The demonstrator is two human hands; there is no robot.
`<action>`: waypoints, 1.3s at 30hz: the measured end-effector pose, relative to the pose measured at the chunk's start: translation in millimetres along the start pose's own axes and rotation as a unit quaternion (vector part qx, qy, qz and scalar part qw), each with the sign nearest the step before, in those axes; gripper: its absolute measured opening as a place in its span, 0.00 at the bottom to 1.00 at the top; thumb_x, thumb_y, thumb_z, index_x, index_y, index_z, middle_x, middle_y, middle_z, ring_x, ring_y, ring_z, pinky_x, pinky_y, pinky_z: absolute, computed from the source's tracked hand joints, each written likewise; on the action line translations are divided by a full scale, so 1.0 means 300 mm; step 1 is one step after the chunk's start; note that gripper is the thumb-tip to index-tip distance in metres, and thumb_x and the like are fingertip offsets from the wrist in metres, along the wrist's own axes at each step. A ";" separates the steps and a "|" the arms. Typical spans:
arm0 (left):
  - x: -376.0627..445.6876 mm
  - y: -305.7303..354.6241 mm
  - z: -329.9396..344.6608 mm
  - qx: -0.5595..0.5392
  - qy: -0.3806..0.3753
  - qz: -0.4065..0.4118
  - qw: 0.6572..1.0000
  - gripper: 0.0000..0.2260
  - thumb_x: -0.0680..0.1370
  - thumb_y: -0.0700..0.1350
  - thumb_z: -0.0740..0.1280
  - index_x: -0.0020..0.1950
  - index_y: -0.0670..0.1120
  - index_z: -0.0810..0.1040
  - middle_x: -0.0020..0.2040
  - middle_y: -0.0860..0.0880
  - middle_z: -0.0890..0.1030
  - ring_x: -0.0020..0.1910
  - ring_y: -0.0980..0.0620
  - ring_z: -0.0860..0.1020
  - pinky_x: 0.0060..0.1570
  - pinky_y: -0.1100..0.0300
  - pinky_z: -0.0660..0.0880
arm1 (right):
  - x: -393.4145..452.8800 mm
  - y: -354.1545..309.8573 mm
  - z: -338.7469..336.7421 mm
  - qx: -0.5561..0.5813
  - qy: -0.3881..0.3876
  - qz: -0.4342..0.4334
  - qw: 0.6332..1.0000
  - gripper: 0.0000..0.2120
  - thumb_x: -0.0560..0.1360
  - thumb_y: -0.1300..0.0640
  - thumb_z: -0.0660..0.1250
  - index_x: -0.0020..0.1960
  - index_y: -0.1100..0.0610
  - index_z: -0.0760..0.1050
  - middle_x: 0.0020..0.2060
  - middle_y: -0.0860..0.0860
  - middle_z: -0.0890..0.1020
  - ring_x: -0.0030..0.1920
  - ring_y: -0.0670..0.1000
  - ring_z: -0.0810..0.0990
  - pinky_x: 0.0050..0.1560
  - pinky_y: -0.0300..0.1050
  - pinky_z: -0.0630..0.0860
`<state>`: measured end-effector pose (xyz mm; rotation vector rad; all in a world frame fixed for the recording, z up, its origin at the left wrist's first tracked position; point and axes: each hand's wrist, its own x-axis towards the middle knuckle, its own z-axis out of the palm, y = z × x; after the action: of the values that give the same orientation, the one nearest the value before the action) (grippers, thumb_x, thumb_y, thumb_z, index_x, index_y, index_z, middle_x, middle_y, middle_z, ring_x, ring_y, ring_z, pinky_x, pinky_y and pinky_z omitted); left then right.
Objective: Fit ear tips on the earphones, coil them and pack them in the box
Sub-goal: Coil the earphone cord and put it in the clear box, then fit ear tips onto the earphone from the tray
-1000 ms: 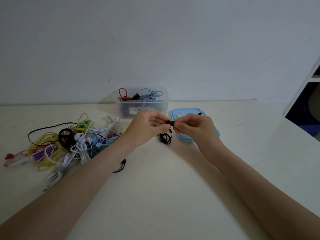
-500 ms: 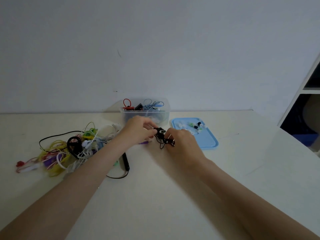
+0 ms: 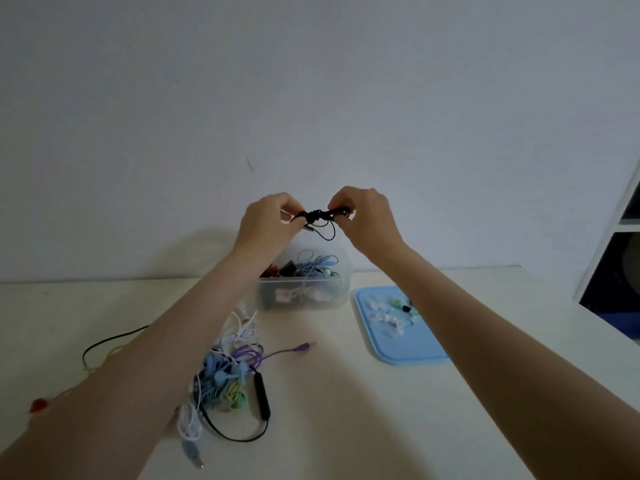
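Pinching one black earphone bundle (image 3: 320, 216), two hands.

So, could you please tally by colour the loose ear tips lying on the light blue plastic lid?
Ear tips on the light blue plastic lid, as far as the blur and the right forearm allow:
White or clear ear tips: about 7, too small to count exactly
Green ear tips: 2
Black ear tips: 1
Total: about 10; more may lie hidden under the forearm.

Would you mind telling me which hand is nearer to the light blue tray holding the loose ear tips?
The right hand: it hangs up-left of the light blue tray; the left hand is farther left.
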<state>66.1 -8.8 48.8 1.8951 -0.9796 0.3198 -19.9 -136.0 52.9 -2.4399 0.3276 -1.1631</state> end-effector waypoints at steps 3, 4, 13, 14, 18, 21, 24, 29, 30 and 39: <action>0.016 -0.082 0.031 0.092 -0.025 -0.006 0.995 0.04 0.74 0.41 0.68 0.48 0.45 0.80 0.51 0.46 0.79 0.51 0.48 0.77 0.50 0.56 0.71 | 0.005 0.041 0.082 0.028 -0.052 0.034 0.998 0.07 0.71 0.68 0.67 0.47 0.62 0.80 0.44 0.55 0.84 0.43 0.51 0.78 0.42 0.33 0.70; 0.019 -0.107 0.042 0.122 -0.044 -0.011 0.992 0.05 0.75 0.41 0.67 0.50 0.44 0.81 0.52 0.45 0.79 0.52 0.47 0.76 0.50 0.57 0.70 | 0.007 0.061 0.117 0.019 -0.075 0.043 0.996 0.07 0.71 0.68 0.67 0.48 0.62 0.80 0.44 0.55 0.84 0.43 0.51 0.78 0.41 0.33 0.70; 0.052 -0.223 0.103 0.242 -0.127 -0.080 0.959 0.10 0.78 0.42 0.63 0.41 0.40 0.81 0.41 0.43 0.81 0.39 0.45 0.78 0.41 0.57 0.72 | 0.014 0.164 0.239 -0.164 -0.157 0.062 0.972 0.13 0.78 0.63 0.59 0.61 0.59 0.76 0.55 0.58 0.77 0.61 0.58 0.68 0.56 0.46 0.70; 0.045 -0.218 0.102 0.235 -0.113 -0.073 0.963 0.10 0.78 0.41 0.62 0.43 0.41 0.81 0.42 0.42 0.81 0.42 0.45 0.78 0.42 0.57 0.71 | 0.007 0.155 0.227 -0.160 -0.147 0.060 0.974 0.14 0.79 0.63 0.58 0.62 0.58 0.75 0.57 0.58 0.76 0.62 0.58 0.67 0.57 0.46 0.68; 0.015 -0.168 0.057 0.203 -0.095 -0.021 0.974 0.10 0.78 0.39 0.60 0.54 0.41 0.80 0.56 0.45 0.79 0.54 0.47 0.76 0.51 0.58 0.70 | -0.040 0.085 0.167 -0.101 -0.108 0.009 0.989 0.14 0.78 0.64 0.57 0.57 0.59 0.79 0.53 0.56 0.81 0.56 0.55 0.75 0.52 0.37 0.67; -0.033 -0.134 -0.005 0.171 -0.131 0.013 0.976 0.09 0.77 0.39 0.62 0.52 0.44 0.81 0.54 0.46 0.80 0.49 0.50 0.77 0.48 0.61 0.71 | -0.144 0.015 0.128 0.000 -0.168 -0.024 0.985 0.09 0.74 0.65 0.63 0.47 0.63 0.82 0.45 0.57 0.84 0.44 0.52 0.80 0.43 0.31 0.69; -0.100 -0.098 -0.070 0.159 -0.177 0.044 0.970 0.09 0.77 0.39 0.62 0.51 0.46 0.82 0.50 0.48 0.81 0.44 0.54 0.76 0.46 0.63 0.70 | -0.247 -0.038 0.127 0.001 -0.313 -0.039 0.949 0.07 0.73 0.60 0.69 0.46 0.64 0.82 0.45 0.57 0.84 0.40 0.50 0.77 0.43 0.34 0.71; -0.229 -0.048 -0.172 0.172 -0.296 0.034 0.939 0.08 0.77 0.41 0.64 0.53 0.47 0.81 0.48 0.52 0.78 0.47 0.56 0.76 0.47 0.66 0.70 | -0.360 -0.141 0.161 -0.026 -0.386 -0.050 0.921 0.15 0.73 0.56 0.69 0.59 0.59 0.77 0.54 0.53 0.81 0.42 0.45 0.72 0.35 0.26 0.66; -0.243 -0.044 -0.183 0.171 -0.307 0.030 0.936 0.09 0.77 0.40 0.64 0.53 0.47 0.81 0.48 0.52 0.79 0.48 0.56 0.77 0.49 0.65 0.71 | -0.369 -0.152 0.166 -0.044 -0.391 -0.058 0.918 0.16 0.74 0.57 0.68 0.60 0.59 0.76 0.55 0.53 0.80 0.43 0.45 0.72 0.35 0.29 0.66; -0.335 -0.074 -0.228 0.184 -0.294 0.008 0.938 0.15 0.75 0.32 0.61 0.55 0.45 0.80 0.53 0.50 0.81 0.47 0.57 0.75 0.48 0.67 0.67 | -0.472 -0.257 0.187 -0.024 -0.307 -0.124 0.943 0.15 0.74 0.67 0.64 0.58 0.58 0.79 0.55 0.55 0.81 0.51 0.53 0.78 0.46 0.29 0.64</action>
<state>29.9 103.4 12.0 2.3955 -1.4001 -0.0772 -61.8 1.2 -39.9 -2.7848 -0.1473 -0.4234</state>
